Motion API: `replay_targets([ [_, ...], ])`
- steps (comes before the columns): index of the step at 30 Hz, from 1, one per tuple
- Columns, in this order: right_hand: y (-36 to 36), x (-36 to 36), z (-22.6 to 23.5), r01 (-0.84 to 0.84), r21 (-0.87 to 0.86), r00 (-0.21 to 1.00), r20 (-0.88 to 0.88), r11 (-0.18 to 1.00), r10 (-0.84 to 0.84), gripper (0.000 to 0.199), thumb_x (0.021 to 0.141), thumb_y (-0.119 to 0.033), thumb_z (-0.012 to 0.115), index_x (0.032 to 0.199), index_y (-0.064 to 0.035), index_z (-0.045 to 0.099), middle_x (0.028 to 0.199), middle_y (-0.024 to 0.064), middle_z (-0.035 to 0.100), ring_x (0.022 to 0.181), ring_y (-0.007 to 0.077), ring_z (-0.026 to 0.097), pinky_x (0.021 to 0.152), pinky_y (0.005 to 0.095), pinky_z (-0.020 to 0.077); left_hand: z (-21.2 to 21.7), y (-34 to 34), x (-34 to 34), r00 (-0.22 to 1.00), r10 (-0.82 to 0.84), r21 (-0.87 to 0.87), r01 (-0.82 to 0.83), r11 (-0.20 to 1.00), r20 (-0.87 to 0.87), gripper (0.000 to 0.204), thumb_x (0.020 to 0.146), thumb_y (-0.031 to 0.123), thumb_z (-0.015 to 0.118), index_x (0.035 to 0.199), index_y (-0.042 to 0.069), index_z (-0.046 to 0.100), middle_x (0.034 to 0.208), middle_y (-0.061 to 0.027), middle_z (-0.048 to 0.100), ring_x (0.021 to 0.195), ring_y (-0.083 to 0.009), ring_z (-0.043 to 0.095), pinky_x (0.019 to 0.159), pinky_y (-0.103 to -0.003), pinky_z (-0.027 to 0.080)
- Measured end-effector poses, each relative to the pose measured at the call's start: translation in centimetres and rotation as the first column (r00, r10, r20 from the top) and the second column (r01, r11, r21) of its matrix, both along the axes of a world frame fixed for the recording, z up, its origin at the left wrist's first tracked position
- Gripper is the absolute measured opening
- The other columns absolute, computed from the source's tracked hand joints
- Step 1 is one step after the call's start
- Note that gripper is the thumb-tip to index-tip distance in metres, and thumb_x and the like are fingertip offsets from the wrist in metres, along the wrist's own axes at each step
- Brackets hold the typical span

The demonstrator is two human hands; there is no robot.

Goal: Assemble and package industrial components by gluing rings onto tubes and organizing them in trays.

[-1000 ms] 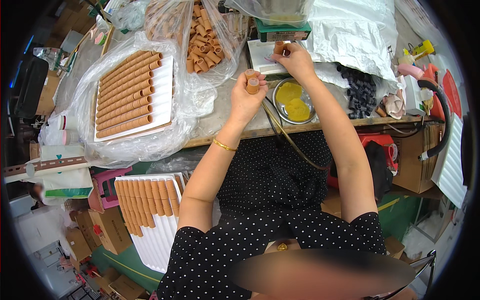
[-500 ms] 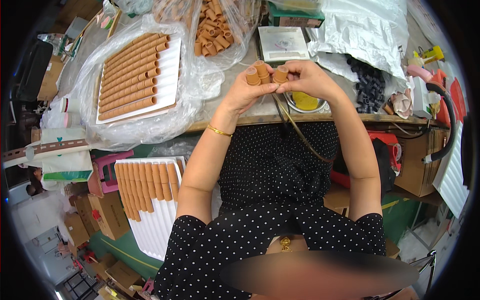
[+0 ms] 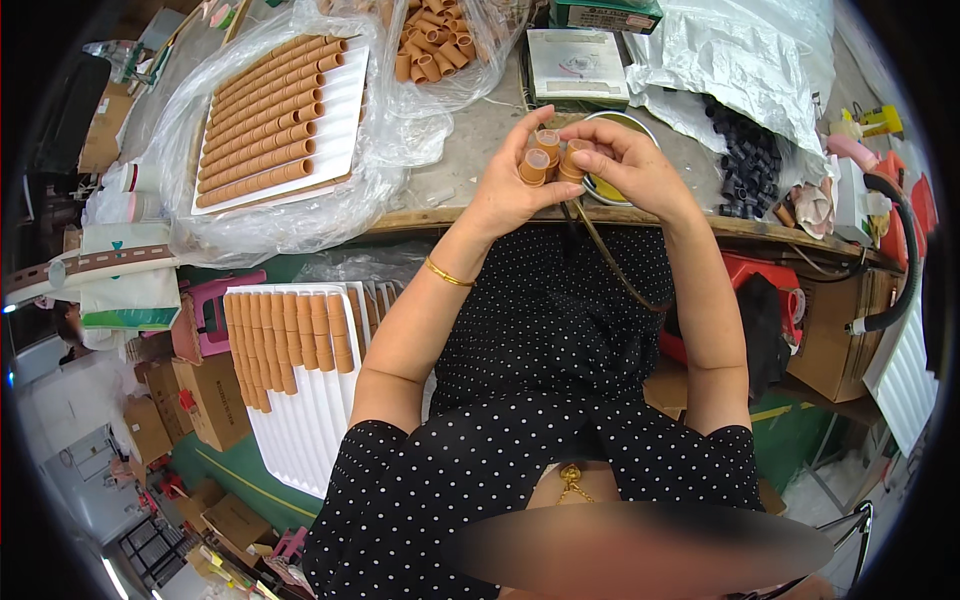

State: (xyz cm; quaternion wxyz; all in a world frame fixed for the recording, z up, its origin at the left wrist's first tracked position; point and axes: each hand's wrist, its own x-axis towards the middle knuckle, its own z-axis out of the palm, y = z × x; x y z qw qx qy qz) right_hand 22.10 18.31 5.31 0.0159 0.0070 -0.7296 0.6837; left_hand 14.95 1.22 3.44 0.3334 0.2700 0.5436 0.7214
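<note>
Three short terracotta-coloured tubes (image 3: 548, 157), bunched side by side, touching; open ends facing up toward camera, pale inside; held above table edge, at 12 o'clock from the torso.

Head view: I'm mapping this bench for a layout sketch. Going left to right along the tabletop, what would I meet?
White tray of long brown tubes → bag of short brown tubes → small tubes held in both hands → pile of black parts → black hose.
</note>
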Motion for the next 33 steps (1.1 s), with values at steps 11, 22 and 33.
replay_targets([
  [11, -1.6, 0.4, -0.7, 0.184, -0.166, 0.981, -0.034, 0.969, -0.192, 0.026, 0.075, -0.021, 0.074, 0.087, -0.0013, 0.060, 0.078, -0.0009, 0.054, 0.067, 0.0052, 0.047, 0.062, 0.0191, 0.0408, 0.0, 0.7, 0.9, 0.998, 0.055, -0.013, -0.055, 0.998, -0.009, 0.076, 0.067, -0.004, 0.074, 0.130, 0.003, 0.032, 0.109, -0.0096, 0.055, 0.099, -0.0159, 0.055, 0.084, -0.029, 0.049],
  [22, -3.9, 0.2, -3.0, 0.093, -0.235, 0.985, 0.166, 0.967, -0.054, 0.014, 0.086, -0.010, 0.060, 0.097, -0.0018, 0.058, 0.087, 0.0010, 0.056, 0.080, 0.0092, 0.053, 0.074, 0.0228, 0.0425, 0.1, -3.9, 2.5, 0.838, 0.259, -0.146, -0.368, 0.918, -0.480, 0.067, 0.064, 0.019, 0.078, 0.119, 0.003, 0.044, 0.101, -0.0167, 0.059, 0.095, -0.0277, 0.059, 0.082, -0.035, 0.046],
  [33, -10.9, -1.6, 0.0, -0.128, -0.103, 0.992, -0.010, 0.986, 0.128, 0.026, 0.089, -0.016, 0.059, 0.111, -0.0033, 0.054, 0.079, -0.0042, 0.047, 0.058, -0.0002, 0.039, 0.047, 0.0131, 0.0295, 4.2, -27.5, 3.3, 0.334, 0.167, -0.232, -0.866, 0.443, -0.928, 0.023, 0.066, -0.002, 0.064, 0.088, 0.006, 0.065, 0.086, -0.0099, 0.062, 0.082, -0.0280, 0.058, 0.071, -0.034, 0.047],
])
